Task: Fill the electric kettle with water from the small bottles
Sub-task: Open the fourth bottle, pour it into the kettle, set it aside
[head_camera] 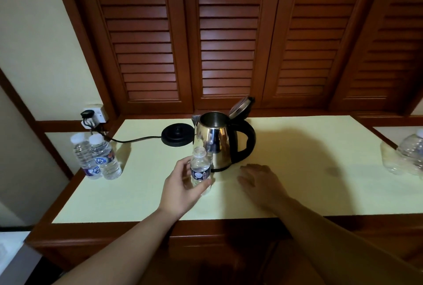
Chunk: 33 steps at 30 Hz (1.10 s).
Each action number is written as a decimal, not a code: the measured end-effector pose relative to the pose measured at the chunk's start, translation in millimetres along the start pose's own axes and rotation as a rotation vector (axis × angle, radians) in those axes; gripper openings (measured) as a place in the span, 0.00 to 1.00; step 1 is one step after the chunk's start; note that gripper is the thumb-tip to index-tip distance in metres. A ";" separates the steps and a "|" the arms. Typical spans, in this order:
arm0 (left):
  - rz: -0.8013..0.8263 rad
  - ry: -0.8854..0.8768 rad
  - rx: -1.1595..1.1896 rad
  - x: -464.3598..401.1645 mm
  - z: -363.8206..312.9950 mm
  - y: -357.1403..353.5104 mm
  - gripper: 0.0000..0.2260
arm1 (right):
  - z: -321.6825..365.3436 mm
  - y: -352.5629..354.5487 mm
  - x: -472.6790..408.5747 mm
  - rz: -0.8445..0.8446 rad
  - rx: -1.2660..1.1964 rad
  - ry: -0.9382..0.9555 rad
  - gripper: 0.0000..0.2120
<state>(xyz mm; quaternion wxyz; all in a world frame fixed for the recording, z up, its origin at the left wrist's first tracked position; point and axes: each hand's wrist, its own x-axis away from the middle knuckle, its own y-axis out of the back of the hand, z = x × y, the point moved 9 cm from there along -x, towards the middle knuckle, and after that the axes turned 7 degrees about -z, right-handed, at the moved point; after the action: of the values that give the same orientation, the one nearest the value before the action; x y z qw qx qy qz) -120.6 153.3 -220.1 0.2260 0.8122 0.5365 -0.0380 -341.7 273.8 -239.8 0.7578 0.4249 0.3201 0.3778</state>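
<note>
Where the pale wall meets the wood trim at far left, a wall socket holds a plug, and its black cord runs across the bench to the round black kettle base. Near the bench's left edge two capped bottles stand upright and touching, each with a dark label that reads "K2"; the smaller print is too fine to read. Further right, the left hand grips a third small bottle, fingers and thumb curled round its lower half; it stands upright on the bench with its cap on, just in front of the kettle, its dark label blurred. The steel electric kettle sits off its base, just right of it, lid tipped open, black handle to the right. The right hand hovers or rests low over the bench near the kettle's foot, fingers spread and holding nothing; it is dim and blurred. At far right, clear plastic bottles are cut off by the frame edge.
</note>
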 end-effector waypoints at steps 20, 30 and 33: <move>0.020 -0.129 -0.101 -92.8 -66.2 46.2 0.23 | -21.2 -20.2 -9.0 -0.028 0.126 -0.033 0.29; 0.219 -0.175 -0.665 -151.7 -89.9 45.6 0.23 | -22.8 -19.6 -8.6 -0.025 0.116 -0.048 0.29; 0.265 -0.193 -0.801 -158.3 -91.7 44.6 0.25 | -23.4 -20.3 -9.4 -0.026 0.112 -0.052 0.29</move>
<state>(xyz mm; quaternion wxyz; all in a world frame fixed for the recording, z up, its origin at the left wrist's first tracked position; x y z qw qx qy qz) -164.2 41.1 -75.4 0.5754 0.7150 0.3763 0.1266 -359.2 268.1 -266.5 0.7458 0.4720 0.3264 0.3383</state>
